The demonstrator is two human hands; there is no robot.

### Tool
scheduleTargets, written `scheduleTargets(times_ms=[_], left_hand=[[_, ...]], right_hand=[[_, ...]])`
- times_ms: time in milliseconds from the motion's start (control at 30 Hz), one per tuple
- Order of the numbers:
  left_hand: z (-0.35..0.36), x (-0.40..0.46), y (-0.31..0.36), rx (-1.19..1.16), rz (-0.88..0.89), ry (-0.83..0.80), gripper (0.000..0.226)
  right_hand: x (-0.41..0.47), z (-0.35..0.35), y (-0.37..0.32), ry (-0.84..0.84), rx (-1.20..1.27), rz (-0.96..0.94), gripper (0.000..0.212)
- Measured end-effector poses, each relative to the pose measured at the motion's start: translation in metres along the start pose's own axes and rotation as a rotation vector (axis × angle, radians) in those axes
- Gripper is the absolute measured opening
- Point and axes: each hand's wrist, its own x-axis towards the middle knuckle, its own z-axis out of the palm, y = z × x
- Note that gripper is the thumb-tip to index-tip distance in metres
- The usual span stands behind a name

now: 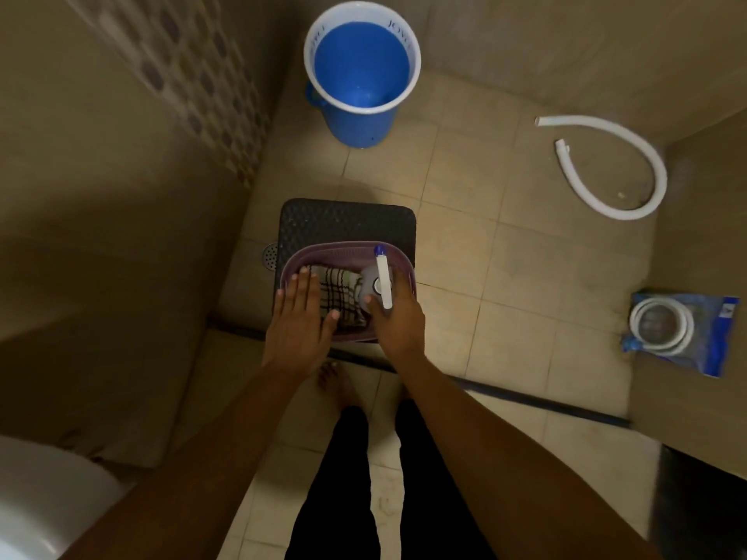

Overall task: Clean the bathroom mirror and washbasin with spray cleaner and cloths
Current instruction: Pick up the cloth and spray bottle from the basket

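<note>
A purple plastic basket (323,249) sits on a dark woven stool (347,220) on the bathroom floor. Inside lie a checked cloth (341,295) and a spray bottle (382,280) with a white head and a blue nozzle. My left hand (299,317) lies flat with straight fingers on the basket's left rim and the cloth's edge. At the basket's right side, my right hand (398,317) curls round the spray bottle's body, thumb beside the neck. The bottle's lower part is hidden by this hand.
A blue bucket (361,74) of water stands beyond the stool. A white hose (630,171) curls on the floor to the right, and a packaged hose (679,329) lies near the right wall. A floor drain (270,255) is left of the stool. White porcelain (40,503) shows bottom left.
</note>
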Motion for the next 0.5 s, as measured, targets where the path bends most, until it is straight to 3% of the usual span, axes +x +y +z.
scheduleTargets(times_ms=[133,233,500], left_hand=[[-0.005,0.002,0.001,0.008,0.003,-0.003,0.078],[-0.01,0.001,0.0,0.007,0.003,0.005,0.075],[-0.026,0.001,0.005,0.0,0.03,0.031,0.08]], right_hand=[[0.008,-0.006,-0.004,-0.013,0.024,0.022,0.046],[0.003,-0.013,-0.008,-0.001,0.072,-0.017,0.046],[-0.014,-0.061,-0.042,0.176,0.305,-0.139,0.018]])
